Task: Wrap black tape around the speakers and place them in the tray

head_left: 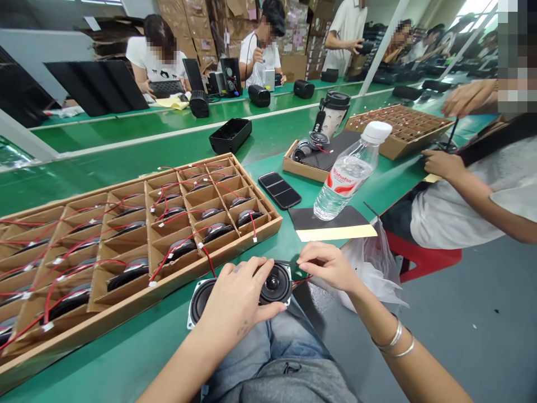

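Two round black speaker drivers (276,284) were laid at the near edge of the green desk (126,347) | left hand (239,302) was rested over them, fingers spread | right hand (327,266): fingers were pinched together at the right driver's rim

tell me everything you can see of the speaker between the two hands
The speaker is round and black, with a glossy dome mid-cone, in a pale, metal-looking square frame. It lies face up at the near edge of the green table, beside a second speaker. The left hand grips its left side, thumb below. The right hand pinches its fingers together at its upper right corner, near a red wire.
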Action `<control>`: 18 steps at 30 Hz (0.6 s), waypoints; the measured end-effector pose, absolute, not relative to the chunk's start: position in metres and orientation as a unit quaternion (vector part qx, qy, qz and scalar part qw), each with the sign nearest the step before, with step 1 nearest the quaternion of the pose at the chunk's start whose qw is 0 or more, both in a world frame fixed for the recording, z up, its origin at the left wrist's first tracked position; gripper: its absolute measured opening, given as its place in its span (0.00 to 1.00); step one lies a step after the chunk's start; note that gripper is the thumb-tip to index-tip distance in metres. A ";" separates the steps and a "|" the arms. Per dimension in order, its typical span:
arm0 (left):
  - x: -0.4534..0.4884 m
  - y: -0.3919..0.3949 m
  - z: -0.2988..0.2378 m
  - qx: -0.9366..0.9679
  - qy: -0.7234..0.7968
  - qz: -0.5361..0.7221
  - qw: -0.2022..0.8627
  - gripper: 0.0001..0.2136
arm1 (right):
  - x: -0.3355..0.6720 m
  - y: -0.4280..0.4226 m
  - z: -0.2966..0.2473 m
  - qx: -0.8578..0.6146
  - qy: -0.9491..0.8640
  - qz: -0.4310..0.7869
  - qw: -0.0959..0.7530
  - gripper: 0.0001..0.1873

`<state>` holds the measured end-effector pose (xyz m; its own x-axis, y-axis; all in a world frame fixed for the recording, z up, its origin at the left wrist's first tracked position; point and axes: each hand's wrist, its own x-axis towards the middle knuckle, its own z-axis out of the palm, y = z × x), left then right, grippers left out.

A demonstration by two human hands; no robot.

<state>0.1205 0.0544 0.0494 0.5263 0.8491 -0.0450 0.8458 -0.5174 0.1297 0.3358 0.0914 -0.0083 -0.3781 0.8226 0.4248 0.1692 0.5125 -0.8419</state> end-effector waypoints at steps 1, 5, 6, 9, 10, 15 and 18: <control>0.122 0.054 0.049 0.868 0.492 0.011 0.068 0.27 | 0.336 0.092 -0.008 -0.330 -0.749 0.362 0.446 0.10; 0.126 0.051 0.048 0.859 0.508 0.006 0.061 0.27 | 0.336 0.092 -0.008 -0.324 -0.760 0.355 0.438 0.09; 0.127 0.050 0.047 0.856 0.513 0.003 0.057 0.27 | 0.336 0.092 -0.008 -0.322 -0.762 0.354 0.437 0.09; 0.129 0.047 0.046 0.850 0.525 -0.005 0.044 0.28 | 0.336 0.091 -0.009 -0.319 -0.768 0.351 0.431 0.09; 0.129 0.047 0.046 0.849 0.526 -0.006 0.041 0.28 | 0.336 0.091 -0.010 -0.318 -0.769 0.350 0.429 0.09; 0.133 0.044 0.044 0.846 0.533 -0.014 0.022 0.27 | 0.334 0.090 -0.008 -0.315 -0.779 0.343 0.421 0.09; 0.136 0.042 0.045 0.843 0.537 -0.022 0.006 0.27 | 0.332 0.088 -0.006 -0.310 -0.786 0.337 0.415 0.10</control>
